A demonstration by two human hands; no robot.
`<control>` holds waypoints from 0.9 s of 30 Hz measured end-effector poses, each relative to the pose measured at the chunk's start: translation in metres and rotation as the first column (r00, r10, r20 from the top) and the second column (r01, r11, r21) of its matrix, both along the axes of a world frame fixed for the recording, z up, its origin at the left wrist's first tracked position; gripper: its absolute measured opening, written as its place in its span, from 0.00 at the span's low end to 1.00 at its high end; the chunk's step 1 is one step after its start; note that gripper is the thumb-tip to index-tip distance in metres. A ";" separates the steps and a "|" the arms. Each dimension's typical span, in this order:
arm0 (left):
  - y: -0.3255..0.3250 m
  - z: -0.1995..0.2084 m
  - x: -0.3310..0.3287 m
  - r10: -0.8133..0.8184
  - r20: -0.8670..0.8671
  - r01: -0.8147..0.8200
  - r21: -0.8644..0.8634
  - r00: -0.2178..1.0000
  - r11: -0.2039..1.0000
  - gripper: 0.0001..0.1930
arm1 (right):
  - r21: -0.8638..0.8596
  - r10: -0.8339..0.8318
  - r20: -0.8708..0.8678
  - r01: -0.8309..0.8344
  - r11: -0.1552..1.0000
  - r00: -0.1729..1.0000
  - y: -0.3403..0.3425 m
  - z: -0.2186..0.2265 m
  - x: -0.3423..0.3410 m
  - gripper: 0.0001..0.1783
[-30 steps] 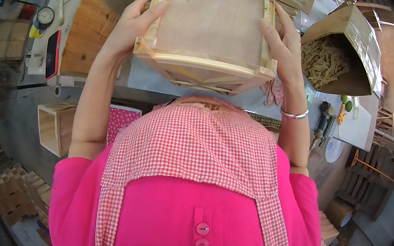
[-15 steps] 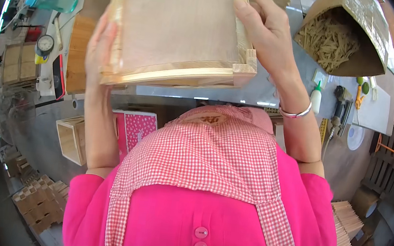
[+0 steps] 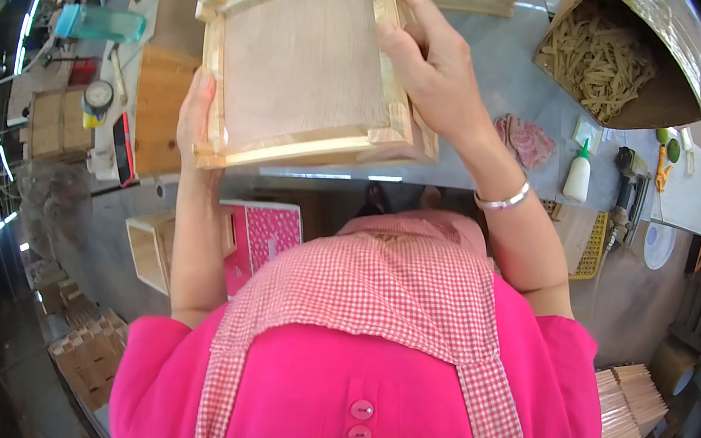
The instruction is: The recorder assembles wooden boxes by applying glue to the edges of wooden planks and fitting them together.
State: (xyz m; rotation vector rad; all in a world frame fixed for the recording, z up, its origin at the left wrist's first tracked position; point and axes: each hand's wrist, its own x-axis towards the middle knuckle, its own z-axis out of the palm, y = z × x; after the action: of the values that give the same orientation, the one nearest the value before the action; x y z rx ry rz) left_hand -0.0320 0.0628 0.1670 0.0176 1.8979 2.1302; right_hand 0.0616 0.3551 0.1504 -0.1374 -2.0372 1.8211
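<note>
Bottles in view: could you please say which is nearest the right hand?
The white, green-tipped squeeze bottle; the translucent teal bottle is beyond the left hand.

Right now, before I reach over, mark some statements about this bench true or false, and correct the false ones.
1. The left hand and right hand both touch the pale wooden box-like frame with a flat panel. True.
2. The shiny silver bracelet is on the left wrist. False: the bracelet circles the right wrist.
3. The white bottle with a green tip is right of the crumpled pink cloth. True.
4. The open brown cardboard box is empty. False: the cardboard box holds pale thin strips.
5. The person wears a red-and-white checked apron. True.
</note>
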 end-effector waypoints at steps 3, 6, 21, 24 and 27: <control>-0.007 -0.004 0.008 0.025 0.166 -0.041 0.090 0.986 0.995 0.27 | -0.016 0.025 -0.128 -0.027 1.000 0.991 0.003 -0.020 0.001 0.24; -0.020 -0.044 0.010 0.311 0.286 -0.313 -0.040 0.907 0.949 0.36 | -0.141 -0.136 0.131 0.154 0.978 0.982 0.012 -0.071 -0.001 0.29; -0.034 -0.030 0.054 -0.297 0.097 0.222 0.460 0.950 0.860 0.38 | 0.158 -0.231 0.252 0.196 0.968 0.940 -0.035 -0.078 0.074 0.35; -0.066 -0.017 0.024 -0.444 0.043 0.364 0.505 0.895 0.782 0.39 | 0.094 -0.298 -0.059 0.303 0.948 0.953 -0.022 -0.044 0.061 0.33; -0.048 0.009 -0.018 -0.522 -0.006 0.441 0.542 0.853 0.715 0.39 | -0.035 -0.185 -0.164 0.181 0.983 0.969 -0.039 0.030 0.058 0.35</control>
State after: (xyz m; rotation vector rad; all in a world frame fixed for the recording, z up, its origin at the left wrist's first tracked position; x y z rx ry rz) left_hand -0.0499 0.0153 0.1755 0.4150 1.0103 2.1127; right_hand 0.1201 0.3160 0.1804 -0.1672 -1.8283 1.6809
